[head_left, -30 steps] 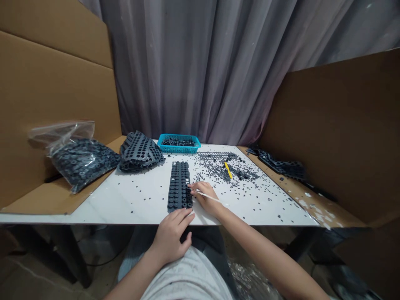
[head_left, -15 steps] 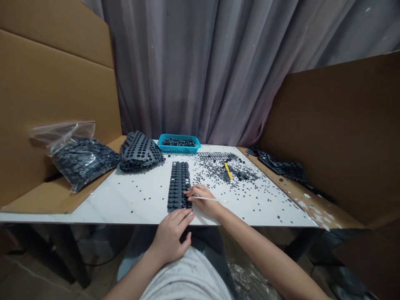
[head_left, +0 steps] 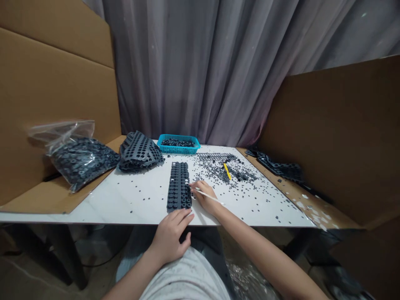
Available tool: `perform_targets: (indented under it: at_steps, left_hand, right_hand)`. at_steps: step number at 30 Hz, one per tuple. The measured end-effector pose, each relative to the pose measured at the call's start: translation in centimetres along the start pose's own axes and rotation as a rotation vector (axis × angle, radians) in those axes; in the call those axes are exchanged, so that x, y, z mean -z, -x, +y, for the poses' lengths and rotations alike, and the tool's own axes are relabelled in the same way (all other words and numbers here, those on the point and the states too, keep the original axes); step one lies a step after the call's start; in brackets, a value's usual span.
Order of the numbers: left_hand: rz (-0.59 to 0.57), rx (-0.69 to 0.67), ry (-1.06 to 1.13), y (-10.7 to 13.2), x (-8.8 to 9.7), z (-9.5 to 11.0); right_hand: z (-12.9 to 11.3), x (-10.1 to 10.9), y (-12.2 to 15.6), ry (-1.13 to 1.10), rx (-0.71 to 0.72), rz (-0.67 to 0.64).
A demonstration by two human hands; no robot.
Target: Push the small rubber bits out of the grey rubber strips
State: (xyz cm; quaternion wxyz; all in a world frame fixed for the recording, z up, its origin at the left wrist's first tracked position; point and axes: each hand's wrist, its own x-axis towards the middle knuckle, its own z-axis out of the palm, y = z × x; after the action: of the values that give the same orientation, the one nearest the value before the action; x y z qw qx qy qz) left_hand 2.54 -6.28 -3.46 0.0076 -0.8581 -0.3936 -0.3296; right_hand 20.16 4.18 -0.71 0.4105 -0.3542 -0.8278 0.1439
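Observation:
A long black rubber strip (head_left: pixel 179 185) studded with round buttons lies lengthwise on the white table (head_left: pixel 137 200). My right hand (head_left: pixel 204 196) rests at the strip's right edge, closed in a pinch on a thin white stick (head_left: pixel 208 196) whose tip touches the strip. At the table's near edge my left hand (head_left: pixel 171 235) has its fingertips touching the near end of the strip, fingers stretched out and holding nothing.
A stack of black rubber mats (head_left: pixel 140 152) and a blue basket (head_left: pixel 178 143) of black parts stand at the back. A clear bag (head_left: pixel 76 156) of black rings lies left on cardboard. Small black bits and a yellow tool (head_left: pixel 227 171) are scattered right. More mats (head_left: pixel 279 166) lie far right.
My right hand slid toward me along the strip's right edge with the stick, then went back up it. The left hand has stayed put.

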Motion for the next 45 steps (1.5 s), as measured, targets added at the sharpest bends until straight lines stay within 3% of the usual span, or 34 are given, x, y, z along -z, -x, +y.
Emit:
perform_targets:
  at_steps: [5,14,25,29,33,35,40,45]
  left_hand:
    - [0.016,0.002,0.005,0.0,0.0,0.0]
    - [0.007,0.005,0.004,0.0,0.0,0.0]
    - [0.003,0.012,0.001,0.0,0.1,0.0]
    - [0.012,0.006,0.002,-0.1,0.1,0.1]
    - [0.013,0.006,0.007,-0.1,0.1,0.1]
    - [0.009,0.007,0.005,0.0,0.0,0.0]
    - [0.015,0.008,0.004,0.1,-0.1,0.0]
    - [0.011,0.005,0.003,0.0,0.1,0.0]
  right_hand:
    - [0.0,0.1,-0.2,-0.177,0.006,-0.063]
    - [-0.1,0.0,-0.4,-0.196,0.053,-0.104]
    - [-0.6,0.3,-0.3,0.241,0.114,-0.246]
    - [-0.2,-0.1,-0.7,0.325,0.120,-0.198]
    - [0.5,-0.3,-1.2,0.383,-0.018,-0.111]
    - [0.8,-0.2,-1.4,0.298,-0.054,-0.076]
    - [0.9,0.0,-1.4,-0.120,0.034,-0.099]
    - [0.9,-0.1,-1.5,-0.162,0.038,-0.143]
